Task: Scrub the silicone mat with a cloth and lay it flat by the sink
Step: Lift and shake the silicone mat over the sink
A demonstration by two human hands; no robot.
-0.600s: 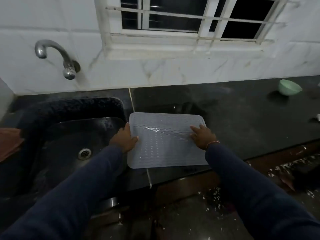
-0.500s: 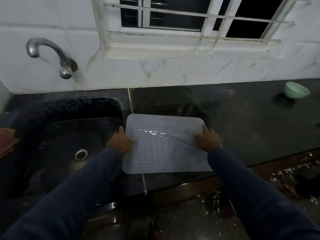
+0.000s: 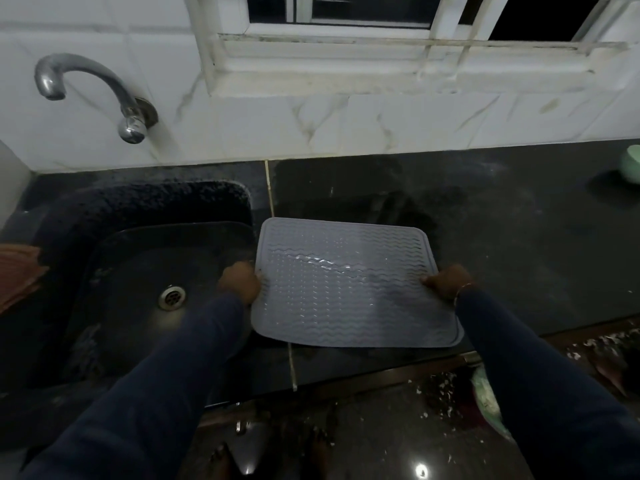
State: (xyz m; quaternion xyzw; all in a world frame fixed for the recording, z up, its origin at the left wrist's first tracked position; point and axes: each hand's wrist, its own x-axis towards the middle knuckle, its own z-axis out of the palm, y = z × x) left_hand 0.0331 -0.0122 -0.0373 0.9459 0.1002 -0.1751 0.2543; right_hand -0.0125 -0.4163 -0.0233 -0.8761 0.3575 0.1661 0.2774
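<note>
While left grip (image 3: 240, 284) and right grip (image 3: 443, 282) hold mat (image 3: 346, 285) | sink (image 3: 145, 202): drain (image 3: 172, 297)

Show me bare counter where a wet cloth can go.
Free: the dark counter between the silicone mat and the green bowl; also the strip from mat to wall. Crowded: the mat's sides, where the left hand and right hand grip it.
</note>
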